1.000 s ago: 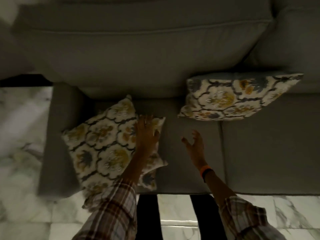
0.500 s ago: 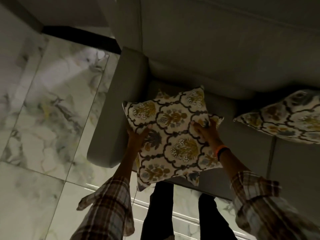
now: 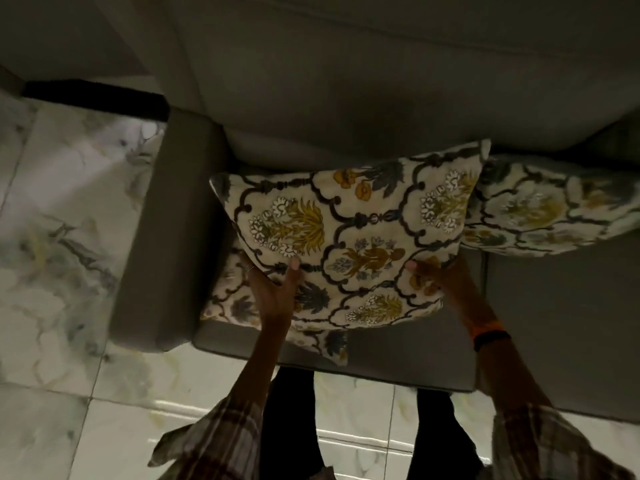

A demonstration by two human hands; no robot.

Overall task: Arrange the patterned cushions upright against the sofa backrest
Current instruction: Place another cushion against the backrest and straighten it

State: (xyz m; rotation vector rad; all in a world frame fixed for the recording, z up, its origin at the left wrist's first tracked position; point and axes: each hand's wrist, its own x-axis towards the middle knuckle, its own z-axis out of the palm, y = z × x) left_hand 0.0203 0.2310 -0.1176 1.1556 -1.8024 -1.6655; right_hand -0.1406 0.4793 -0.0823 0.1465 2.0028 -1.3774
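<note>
1. held cushion (image 3: 349, 230): patterned, lifted above the sofa seat (image 3: 398, 344), top edge near the backrest (image 3: 346, 81)
2. left hand (image 3: 277, 289) and right hand (image 3: 440, 275) each grip its lower edge
3. second cushion (image 3: 228, 299) lies flat beneath
4. third cushion (image 3: 547, 209) leans at the right, just beside
5. armrest (image 3: 162, 237) at left, marble floor (image 3: 52, 237) beyond

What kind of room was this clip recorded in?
Most likely a home living room. A grey upholstered sofa with an armrest stands on a glossy marble-look tiled floor, and both hands hold a floral patterned cushion over the seat, beside a matching cushion leaning at the backrest.
</note>
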